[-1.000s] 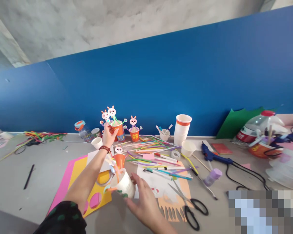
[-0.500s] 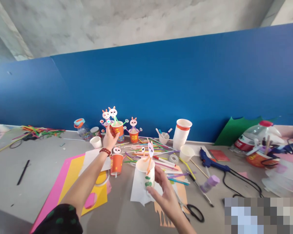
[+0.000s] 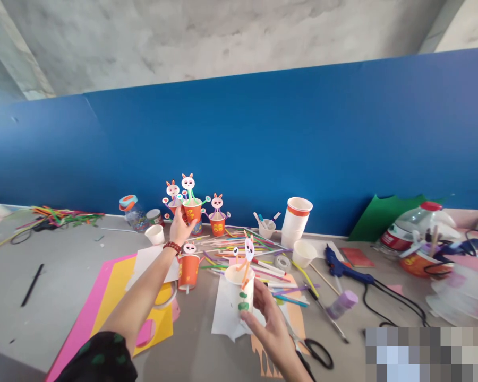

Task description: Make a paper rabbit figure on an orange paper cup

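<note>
A person's left hand (image 3: 182, 229) has its fingers wrapped around an orange rabbit-topped cup (image 3: 193, 211) near a blue partition (image 3: 247, 148), while the right hand (image 3: 271, 317), thumb and fingers curved, grips the side of a white rabbit-topped cup (image 3: 233, 280) over white paper (image 3: 220, 317), nearer the viewer.

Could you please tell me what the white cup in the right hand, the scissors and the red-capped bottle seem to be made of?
White cup: probably paper, fairly matte, judging by its plain opaque wall and rolled-looking rim.
Scissors: black handles, likely smooth plastic; the greyish blades look like metal, though partly covered.
Bottle: likely clear, glossy plastic, being see-through with bright highlights.
</note>
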A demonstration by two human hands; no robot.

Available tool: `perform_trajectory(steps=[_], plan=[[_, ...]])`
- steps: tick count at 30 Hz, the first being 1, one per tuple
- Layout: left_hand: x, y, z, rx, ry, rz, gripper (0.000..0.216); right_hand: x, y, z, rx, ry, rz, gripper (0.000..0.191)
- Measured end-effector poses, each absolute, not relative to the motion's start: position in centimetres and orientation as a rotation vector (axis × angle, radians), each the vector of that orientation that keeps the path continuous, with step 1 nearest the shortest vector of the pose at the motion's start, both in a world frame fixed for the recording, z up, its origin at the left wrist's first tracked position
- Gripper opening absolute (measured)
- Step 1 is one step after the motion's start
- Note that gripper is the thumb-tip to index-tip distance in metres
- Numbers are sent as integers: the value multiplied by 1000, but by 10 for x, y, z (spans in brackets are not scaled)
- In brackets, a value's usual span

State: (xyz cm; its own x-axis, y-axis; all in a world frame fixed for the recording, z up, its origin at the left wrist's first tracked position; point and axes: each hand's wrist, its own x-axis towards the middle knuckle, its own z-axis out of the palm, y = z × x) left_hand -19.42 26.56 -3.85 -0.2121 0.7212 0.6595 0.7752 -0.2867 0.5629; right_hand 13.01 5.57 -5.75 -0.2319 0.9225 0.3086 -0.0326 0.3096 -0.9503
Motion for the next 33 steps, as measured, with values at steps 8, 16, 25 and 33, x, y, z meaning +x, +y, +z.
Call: perform_trajectory(steps=[8,16,25,33], plan=[[-199,266,-39,-1870,-1867,-1433,70,130,55,-58,-821,-1496,1128,55],[-203,264,-41,-1871,-1880,-1430,69,132,55,-62,-834,-1517,1122,57],[-199,267,-37,-1911,-1879,-1509,53,129,54,-61,-795,-1510,1157,57],[-201,263,-39,-1873,-1888,-1585,69,130,54,-63,-766,-1505,1199,57]])
